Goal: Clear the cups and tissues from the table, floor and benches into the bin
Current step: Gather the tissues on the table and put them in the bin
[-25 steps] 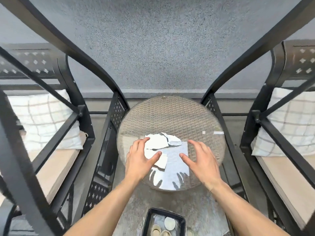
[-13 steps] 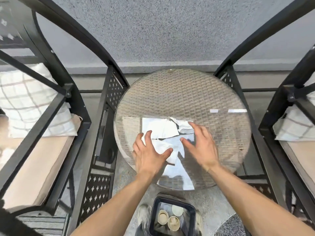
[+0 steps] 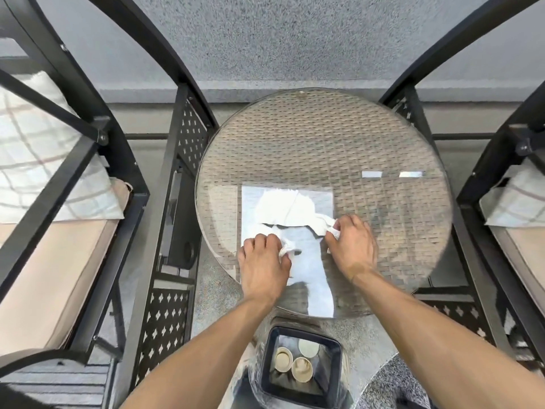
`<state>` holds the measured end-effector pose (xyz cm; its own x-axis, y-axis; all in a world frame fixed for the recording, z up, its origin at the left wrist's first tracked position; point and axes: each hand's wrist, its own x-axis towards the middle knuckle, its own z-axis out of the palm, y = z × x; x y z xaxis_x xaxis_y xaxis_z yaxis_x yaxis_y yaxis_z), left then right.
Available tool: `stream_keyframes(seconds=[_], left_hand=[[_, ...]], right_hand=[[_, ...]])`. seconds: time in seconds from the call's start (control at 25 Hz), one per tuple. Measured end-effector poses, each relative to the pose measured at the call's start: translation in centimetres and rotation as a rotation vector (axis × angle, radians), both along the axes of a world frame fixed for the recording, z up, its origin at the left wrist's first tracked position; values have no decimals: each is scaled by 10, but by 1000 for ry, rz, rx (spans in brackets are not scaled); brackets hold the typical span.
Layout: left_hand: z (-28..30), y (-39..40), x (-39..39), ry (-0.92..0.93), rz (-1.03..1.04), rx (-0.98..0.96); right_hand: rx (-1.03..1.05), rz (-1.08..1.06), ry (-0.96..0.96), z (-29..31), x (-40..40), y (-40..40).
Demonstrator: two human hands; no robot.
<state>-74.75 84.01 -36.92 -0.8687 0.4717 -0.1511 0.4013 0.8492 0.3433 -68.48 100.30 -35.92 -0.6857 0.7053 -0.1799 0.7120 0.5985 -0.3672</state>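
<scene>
White tissues [image 3: 284,209] lie crumpled on the round glass-topped wicker table [image 3: 324,137], near its front left. My left hand [image 3: 264,262] is closed on the near end of the tissues. My right hand [image 3: 351,246] pinches their right end. Below the table's front edge stands a black square bin [image 3: 267,364] with three paper cups [image 3: 300,369] inside.
Black metal benches flank the table, each with a tan seat cushion [image 3: 44,278] and a checked white pillow [image 3: 38,160]. A grey textured wall runs behind. Bright reflections show in the glass around the tissues.
Both hands have gone from spread flat over the tissues to closed on them, bunching the paper. The camera has moved closer and tilted down, bringing the bin further into view.
</scene>
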Motion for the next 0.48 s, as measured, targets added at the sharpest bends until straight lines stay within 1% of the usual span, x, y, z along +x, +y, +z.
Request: stream_keyframes(seconds=[0.08,0.12,0.2,0.28,0.32,0.4,0.48], left_hand=[[7,-9,-7,-14,-69,25],[13,-12,-11,-46,-55,68],[24,-18,-21,-95,64,160],[33,-22,-32,-47,199,262],[36,-21,-39,-33,220,329],[40,-10,-53,-77,140,411],[37,10,-66,-175,11,373]], right_hand=[[-64,-16,23,4,6,0],[-79,-29,46,8,8,-1],[-76,-58,126,12,10,0],[-91,-59,228,17,7,0],[-117,-46,265,20,2,0],[-190,32,248,23,-15,-2],[-238,148,145,22,-38,-5]])
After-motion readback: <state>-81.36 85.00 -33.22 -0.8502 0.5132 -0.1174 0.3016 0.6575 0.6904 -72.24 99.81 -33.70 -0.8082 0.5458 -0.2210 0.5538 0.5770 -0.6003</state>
